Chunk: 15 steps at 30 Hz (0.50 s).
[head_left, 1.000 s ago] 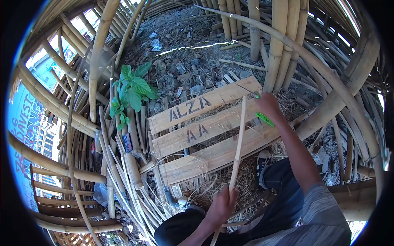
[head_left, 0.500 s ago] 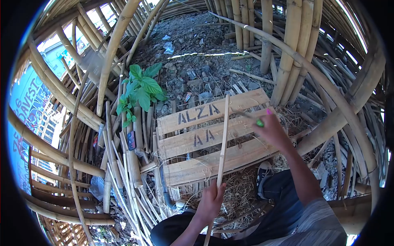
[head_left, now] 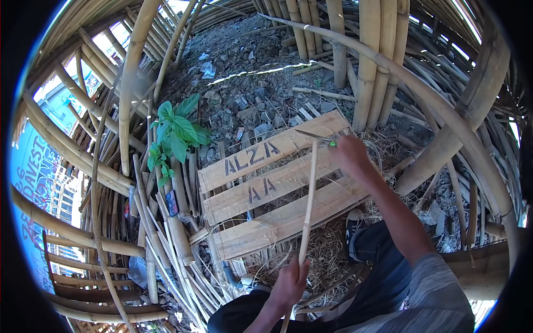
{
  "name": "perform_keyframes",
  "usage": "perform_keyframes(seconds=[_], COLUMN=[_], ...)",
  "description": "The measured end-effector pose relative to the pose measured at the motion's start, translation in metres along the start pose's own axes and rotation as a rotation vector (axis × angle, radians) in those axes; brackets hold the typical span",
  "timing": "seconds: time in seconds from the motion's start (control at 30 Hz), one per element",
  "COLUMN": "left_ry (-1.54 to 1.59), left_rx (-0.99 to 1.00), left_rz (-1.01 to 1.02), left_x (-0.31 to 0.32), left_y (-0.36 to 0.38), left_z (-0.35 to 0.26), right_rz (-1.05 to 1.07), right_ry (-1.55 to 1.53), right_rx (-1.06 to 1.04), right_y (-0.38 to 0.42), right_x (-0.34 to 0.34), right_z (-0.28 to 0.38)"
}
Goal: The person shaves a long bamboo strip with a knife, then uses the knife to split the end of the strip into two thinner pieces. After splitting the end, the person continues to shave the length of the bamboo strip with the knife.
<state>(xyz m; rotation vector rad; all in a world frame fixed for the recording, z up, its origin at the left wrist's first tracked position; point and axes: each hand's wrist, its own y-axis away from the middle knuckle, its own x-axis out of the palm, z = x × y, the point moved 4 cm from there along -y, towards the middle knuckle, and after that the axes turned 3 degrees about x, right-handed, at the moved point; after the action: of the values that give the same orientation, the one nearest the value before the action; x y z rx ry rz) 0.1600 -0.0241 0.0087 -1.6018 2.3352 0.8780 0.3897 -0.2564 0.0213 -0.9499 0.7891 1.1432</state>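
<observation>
My left hand [head_left: 290, 284] is wrapped round the lower part of a long, thin bamboo strip [head_left: 308, 213], which slants up across the slatted wooden crate. In my right hand [head_left: 351, 155] is a knife [head_left: 311, 135] with a green handle, gripped in a closed fist. Its blade points left and overlaps the top end of the strip in this view. Beneath both lies the wooden crate top [head_left: 266, 186], its pale slats stencilled with black letters.
A leafy green plant [head_left: 180, 130] grows left of the crate. Split bamboo strips [head_left: 183, 277] lie in a bundle at the lower left. Thick bamboo poles [head_left: 369, 61] stand at the right, and a long curved pole [head_left: 411, 83] crosses there. Shavings [head_left: 327, 261] litter the ground below the crate.
The knife has moved up and left to the strip's top end, its blade now seen clearly. The strip's top has tilted rightward. The whole view has shifted slightly.
</observation>
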Motion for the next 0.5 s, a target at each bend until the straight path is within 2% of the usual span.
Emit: perform_keyframes(seconds=[0.03,0.1,0.17,0.27,0.33,0.4,0.47,0.5], left_ry=[-0.004,0.13,0.178,0.08,0.076,0.077,0.106,0.137], left_rx=[0.002,0.123,0.112,-0.025,-0.013,0.051,0.04,0.027], left_rz=[-0.001,0.043,0.04,-0.024,-0.082,-0.179,-0.192,-0.202], left_x=[0.002,0.006,0.005,-0.009,-0.015,-0.016,-0.022,-0.025], left_y=[0.0,0.0,-0.003,-0.006,-0.007,-0.013,-0.014,-0.014], left_z=[0.0,-0.003,0.002,-0.003,0.001,0.016,0.015,0.014], right_rz=[-0.136,-0.133,-0.132,-0.098,0.144,0.417,0.387,0.387], right_ry=[0.058,-0.034,-0.123,-0.245,-0.317,-0.281,-0.187,-0.191], right_rx=[-0.059,-0.007,0.028,0.029,0.026,-0.131,-0.496,-0.493], right_y=[-0.005,-0.009,-0.012,0.003,0.02,0.048,0.071,0.083], right_x=[0.0,-0.001,-0.003,-0.024,-0.022,-0.024,0.011,0.015], right_z=[-0.016,-0.035,-0.04,-0.021,0.002,0.041,0.056,0.063])
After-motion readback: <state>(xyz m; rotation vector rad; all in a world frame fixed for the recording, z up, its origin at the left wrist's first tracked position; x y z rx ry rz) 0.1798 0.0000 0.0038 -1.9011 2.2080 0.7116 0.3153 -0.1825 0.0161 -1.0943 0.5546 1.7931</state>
